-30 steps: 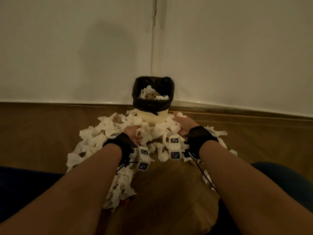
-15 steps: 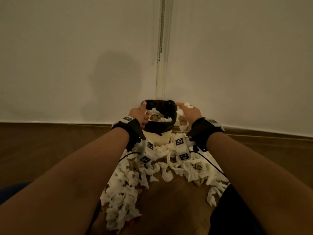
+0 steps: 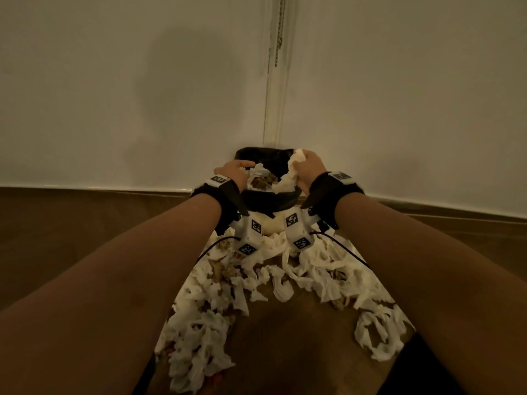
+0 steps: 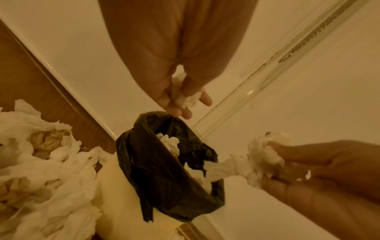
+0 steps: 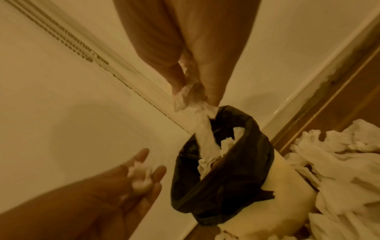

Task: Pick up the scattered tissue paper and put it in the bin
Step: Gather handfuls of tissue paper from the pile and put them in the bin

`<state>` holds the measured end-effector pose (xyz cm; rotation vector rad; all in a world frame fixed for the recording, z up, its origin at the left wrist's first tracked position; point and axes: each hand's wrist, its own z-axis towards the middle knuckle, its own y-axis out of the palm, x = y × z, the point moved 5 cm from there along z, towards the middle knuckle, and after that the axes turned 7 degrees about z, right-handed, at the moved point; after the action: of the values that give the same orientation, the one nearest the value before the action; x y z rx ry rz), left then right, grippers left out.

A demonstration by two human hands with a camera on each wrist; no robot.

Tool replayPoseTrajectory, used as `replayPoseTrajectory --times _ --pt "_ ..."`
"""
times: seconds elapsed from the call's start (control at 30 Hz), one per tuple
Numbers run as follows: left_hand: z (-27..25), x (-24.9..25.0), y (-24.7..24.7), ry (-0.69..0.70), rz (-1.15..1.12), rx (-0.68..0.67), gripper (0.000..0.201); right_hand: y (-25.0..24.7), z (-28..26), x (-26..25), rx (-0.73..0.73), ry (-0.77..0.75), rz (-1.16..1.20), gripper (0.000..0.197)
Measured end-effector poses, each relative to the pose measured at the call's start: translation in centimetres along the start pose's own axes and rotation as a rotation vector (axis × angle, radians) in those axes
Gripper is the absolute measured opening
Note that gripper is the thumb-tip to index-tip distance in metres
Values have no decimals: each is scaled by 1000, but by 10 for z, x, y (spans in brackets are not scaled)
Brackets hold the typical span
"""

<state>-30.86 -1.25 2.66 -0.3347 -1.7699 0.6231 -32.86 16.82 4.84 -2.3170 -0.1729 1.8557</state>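
Observation:
A small cream bin with a black liner (image 3: 265, 155) stands against the wall and holds tissue. My left hand (image 3: 238, 172) is over its left rim. The fingers are nearly straight, and a small tissue wad (image 4: 182, 99) lies loosely among them. My right hand (image 3: 299, 166) hovers at the right rim and grips a bigger tissue wad (image 4: 265, 151). A twisted strip (image 5: 203, 129) hangs from that wad down into the liner (image 5: 226, 186). Scattered white tissue (image 3: 216, 297) covers the wooden floor in front of the bin, between my forearms.
A white wall with a skirting board (image 3: 114, 191) runs behind the bin. A clear tube with a bead chain (image 3: 278, 81) hangs down the wall just above it. Brownish crumpled scraps (image 3: 225, 270) are mixed into the pile. Bare wooden floor (image 3: 285, 352) lies in front of me.
Both hands rose from the floor pile to the bin's rim, carrying tissue. The right wad's strip now trails into the bin, and the left fingers have loosened.

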Motion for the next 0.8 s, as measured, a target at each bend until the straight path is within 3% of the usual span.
replayPoseTrajectory --times 0.1,0.2,0.37,0.47,0.57,0.67,0.8 --pt "9 3 7 113 44 105 26 3 16 10 84 -92 -121 16" --pt "17 7 10 223 252 196 23 3 25 22 205 -161 -187 31" --pt "26 3 31 286 468 118 28 12 26 43 247 -205 -387 24" --pt "25 -7 54 284 781 -41 37 28 30 53 96 -248 -734 27" --pt "21 -14 69 347 969 -97 35 46 24 60 -82 -327 -935 36" --pt "21 -19 71 349 979 -64 37 54 24 71 -234 -354 -1112 43" --pt "24 -20 69 338 959 -86 42 55 39 78 -325 -284 -1230 51"
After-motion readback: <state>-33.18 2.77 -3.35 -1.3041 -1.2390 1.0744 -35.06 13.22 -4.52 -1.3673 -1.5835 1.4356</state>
